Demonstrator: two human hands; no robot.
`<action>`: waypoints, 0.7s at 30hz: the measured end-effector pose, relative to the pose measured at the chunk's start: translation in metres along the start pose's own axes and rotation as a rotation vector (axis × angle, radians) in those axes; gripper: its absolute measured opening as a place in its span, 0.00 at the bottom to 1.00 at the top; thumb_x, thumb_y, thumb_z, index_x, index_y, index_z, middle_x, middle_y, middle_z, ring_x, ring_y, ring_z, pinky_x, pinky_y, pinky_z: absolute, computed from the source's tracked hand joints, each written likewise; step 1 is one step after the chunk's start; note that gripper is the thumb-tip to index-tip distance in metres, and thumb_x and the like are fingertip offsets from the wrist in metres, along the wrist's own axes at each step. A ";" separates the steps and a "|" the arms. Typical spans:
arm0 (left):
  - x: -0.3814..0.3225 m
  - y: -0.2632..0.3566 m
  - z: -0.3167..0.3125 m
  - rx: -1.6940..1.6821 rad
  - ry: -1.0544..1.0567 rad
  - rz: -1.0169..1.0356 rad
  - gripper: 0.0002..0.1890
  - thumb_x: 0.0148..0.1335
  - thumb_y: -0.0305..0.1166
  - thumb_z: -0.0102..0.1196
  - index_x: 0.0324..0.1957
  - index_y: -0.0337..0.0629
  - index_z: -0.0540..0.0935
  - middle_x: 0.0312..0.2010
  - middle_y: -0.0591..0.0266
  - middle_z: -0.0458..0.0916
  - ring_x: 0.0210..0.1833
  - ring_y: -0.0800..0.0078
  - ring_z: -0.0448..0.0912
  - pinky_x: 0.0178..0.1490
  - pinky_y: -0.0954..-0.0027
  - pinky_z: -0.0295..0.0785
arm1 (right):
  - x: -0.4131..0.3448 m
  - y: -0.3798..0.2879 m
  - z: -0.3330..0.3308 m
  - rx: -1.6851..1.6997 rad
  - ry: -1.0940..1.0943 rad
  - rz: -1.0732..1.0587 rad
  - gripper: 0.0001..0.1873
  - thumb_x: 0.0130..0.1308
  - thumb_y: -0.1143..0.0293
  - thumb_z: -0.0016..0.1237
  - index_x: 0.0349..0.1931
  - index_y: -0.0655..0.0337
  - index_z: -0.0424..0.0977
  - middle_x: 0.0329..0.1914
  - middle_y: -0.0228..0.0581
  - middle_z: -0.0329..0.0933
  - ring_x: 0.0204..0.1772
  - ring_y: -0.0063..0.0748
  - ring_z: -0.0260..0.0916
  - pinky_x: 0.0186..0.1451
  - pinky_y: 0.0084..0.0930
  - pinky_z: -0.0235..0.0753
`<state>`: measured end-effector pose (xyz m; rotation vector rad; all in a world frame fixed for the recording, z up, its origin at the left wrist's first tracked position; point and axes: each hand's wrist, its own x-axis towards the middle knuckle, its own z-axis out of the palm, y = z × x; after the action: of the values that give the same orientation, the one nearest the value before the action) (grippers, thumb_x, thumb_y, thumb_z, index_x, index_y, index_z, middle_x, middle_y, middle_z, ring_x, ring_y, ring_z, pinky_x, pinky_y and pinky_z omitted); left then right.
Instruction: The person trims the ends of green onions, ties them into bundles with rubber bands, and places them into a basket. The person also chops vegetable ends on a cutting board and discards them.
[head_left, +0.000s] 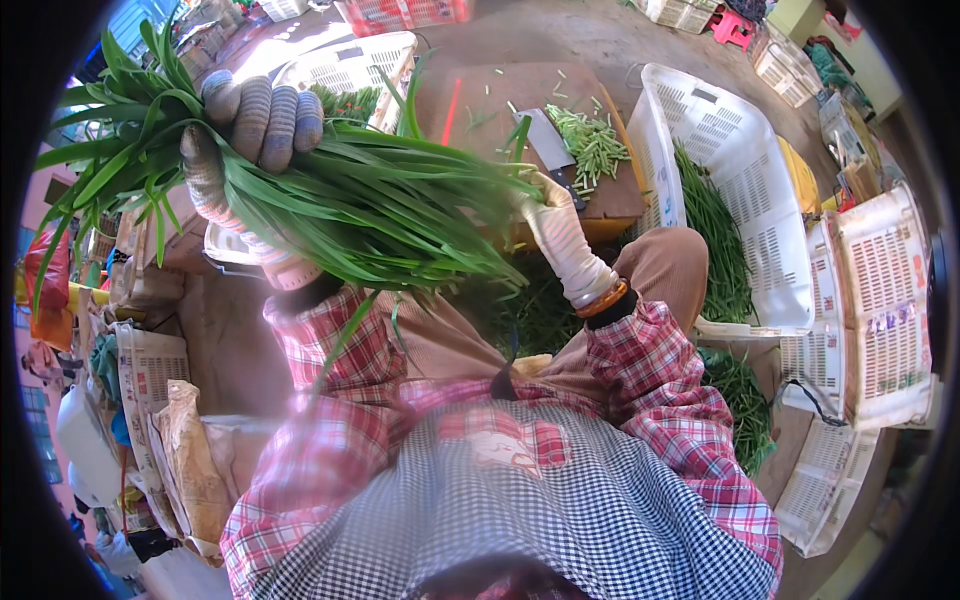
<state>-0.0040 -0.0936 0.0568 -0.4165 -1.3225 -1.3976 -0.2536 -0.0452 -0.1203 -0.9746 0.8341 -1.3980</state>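
Observation:
My left hand (262, 127), in a striped knit glove, grips a thick bunch of long flat green leaves (360, 195), which look like garlic chives. The bunch lies across the air above my lap, its loose ends fanning out at the upper left. At its right end is my right hand (559, 240), also gloved, with fingers curled on a few leaves; blur hides the fingertips. Beyond that hand, a cleaver (547, 142) with a black handle lies on a brown wooden board (480, 97). Beside the blade sits a heap of short cut stalk pieces (589, 142).
A white plastic crate (780, 225) at the right holds long greens (709, 232). Another white crate (360, 60) with greens stands behind the bunch. Loose greens (544, 307) lie below between my knees. Stacked crates (885, 307) stand farther right; a pink stool (731, 28) is at the back.

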 end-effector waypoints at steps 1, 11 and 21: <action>-0.004 0.002 0.001 0.017 0.018 -0.017 0.16 0.70 0.44 0.52 0.46 0.41 0.76 0.23 0.76 0.65 0.25 0.82 0.64 0.38 0.70 0.63 | -0.003 -0.003 0.002 0.074 0.007 0.018 0.11 0.67 0.81 0.49 0.49 0.62 0.76 0.44 0.30 0.80 0.44 0.19 0.74 0.47 0.17 0.75; -0.034 -0.011 0.011 0.061 0.231 0.082 0.15 0.69 0.43 0.54 0.46 0.41 0.78 0.24 0.75 0.65 0.27 0.82 0.64 0.38 0.71 0.60 | -0.007 0.020 -0.015 0.092 0.403 -0.134 0.06 0.67 0.79 0.50 0.43 0.62 0.75 0.40 0.33 0.81 0.40 0.22 0.77 0.45 0.20 0.77; -0.037 0.035 -0.021 -0.075 -0.062 0.026 0.14 0.68 0.46 0.57 0.44 0.49 0.77 0.23 0.78 0.70 0.27 0.83 0.71 0.43 0.70 0.66 | -0.032 -0.006 -0.068 -1.671 0.025 0.509 0.19 0.64 0.55 0.52 0.50 0.54 0.79 0.47 0.44 0.82 0.52 0.42 0.79 0.56 0.36 0.74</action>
<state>0.0467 -0.0858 0.0360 -0.5291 -1.3127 -1.4257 -0.3188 -0.0170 -0.1441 -1.7039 2.1491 0.0087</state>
